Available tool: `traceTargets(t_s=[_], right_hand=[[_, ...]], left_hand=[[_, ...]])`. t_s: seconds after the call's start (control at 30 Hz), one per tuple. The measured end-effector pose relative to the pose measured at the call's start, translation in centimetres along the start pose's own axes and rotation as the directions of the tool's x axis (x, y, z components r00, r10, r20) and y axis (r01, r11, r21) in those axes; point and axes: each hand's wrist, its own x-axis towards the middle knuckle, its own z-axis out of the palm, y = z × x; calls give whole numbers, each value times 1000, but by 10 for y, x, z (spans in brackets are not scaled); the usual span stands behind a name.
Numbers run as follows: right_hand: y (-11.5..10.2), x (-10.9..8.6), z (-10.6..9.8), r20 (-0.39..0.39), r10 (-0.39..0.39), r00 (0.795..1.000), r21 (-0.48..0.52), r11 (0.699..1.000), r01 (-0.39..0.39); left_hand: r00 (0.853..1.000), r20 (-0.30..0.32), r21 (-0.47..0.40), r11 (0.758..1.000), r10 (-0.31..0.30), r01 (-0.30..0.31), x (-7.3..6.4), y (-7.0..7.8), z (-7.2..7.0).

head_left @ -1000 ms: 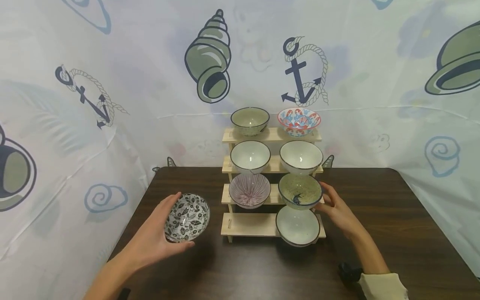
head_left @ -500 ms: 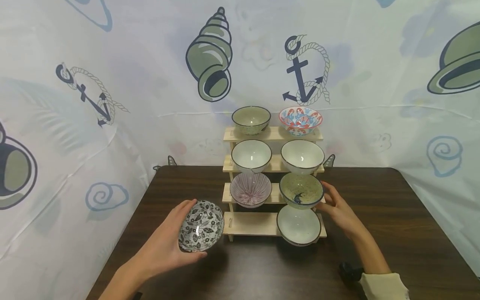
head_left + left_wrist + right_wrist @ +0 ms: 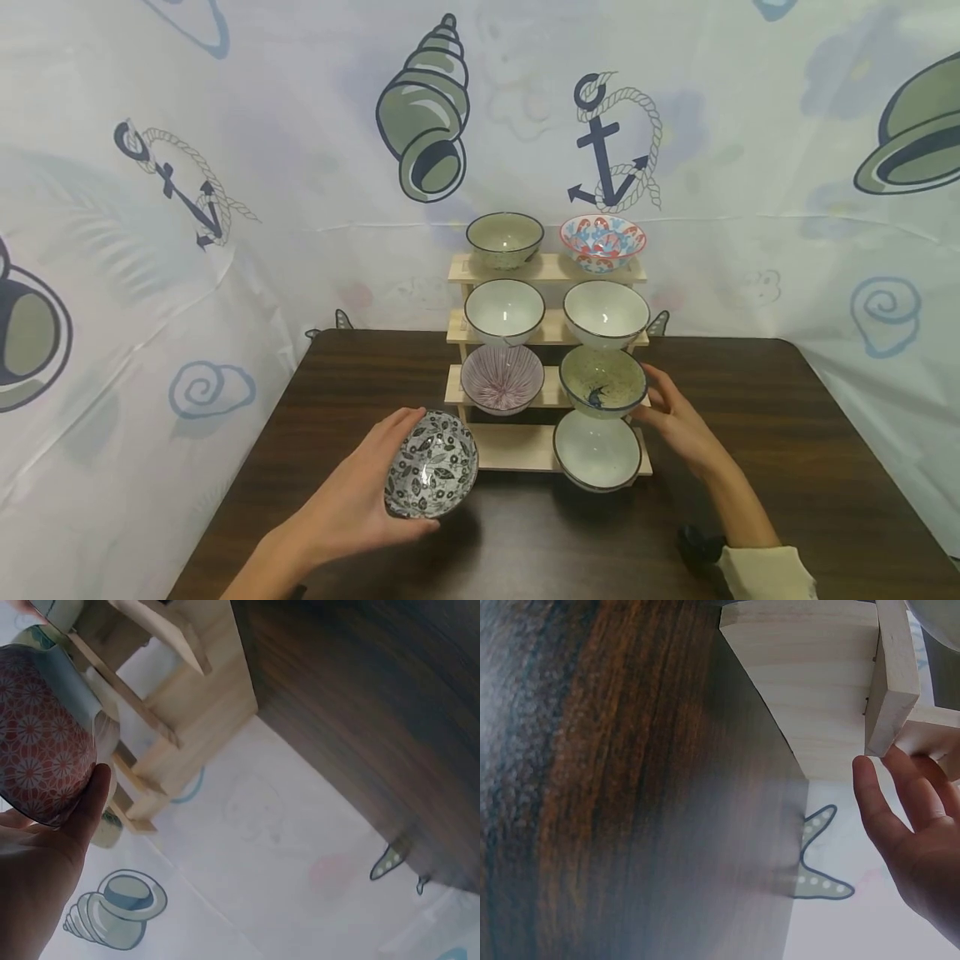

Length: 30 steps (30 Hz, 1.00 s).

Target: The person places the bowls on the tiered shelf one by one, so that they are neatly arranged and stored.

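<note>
In the head view my left hand (image 3: 360,492) holds a bowl (image 3: 432,465) with a black-and-white leaf pattern inside, thumb at the near rim and fingers at the far side. The left wrist view shows the bowl's red flower-patterned outside (image 3: 41,735). It is raised in front of the lower left of a tiered wooden stand (image 3: 517,447). My right hand (image 3: 682,425) is at the stand's right side, beside a green bowl (image 3: 602,379) with a blue rim. Its thumb and fingers pinch a shelf end (image 3: 892,690); some fingertips are hidden behind the wood.
More bowls stand on the tiers: a white one (image 3: 597,452) at the lower right, a purple-striped one (image 3: 502,379), two white ones above, and an olive (image 3: 505,240) and a red-blue one (image 3: 603,242) on top. The dark table (image 3: 750,392) meets a printed cloth (image 3: 525,150) behind.
My left hand has carried the patterned bowl rightward and slightly toward me, to the front of the stand's bottom left. The right hand stays at the stand's side.
</note>
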Motion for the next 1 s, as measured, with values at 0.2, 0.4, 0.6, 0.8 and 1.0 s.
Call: traceTargets(t_s=[0.2,0.4,0.6,0.8,1.0], right_hand=[[3,-1,0,2,17,1000,16,1000,-17],[2,-1,1,0,10,1000,15,1000,-10],[1,-1,-1,5,3,1000,17,1000,-3],[3,-1,-1,-1,-14,1000,14,1000,14],[3,0,0,-2,-13,1000,20,1000,13]], left_hand=[[1000,18,-47,999,11,-10,3,5,14],[999,37,-63,998,25,-22,7,9,24],[997,61,-86,996,40,-34,11,14,33],[995,87,-98,994,48,-40,15,18,43],[995,90,-82,996,42,-34,19,21,52]])
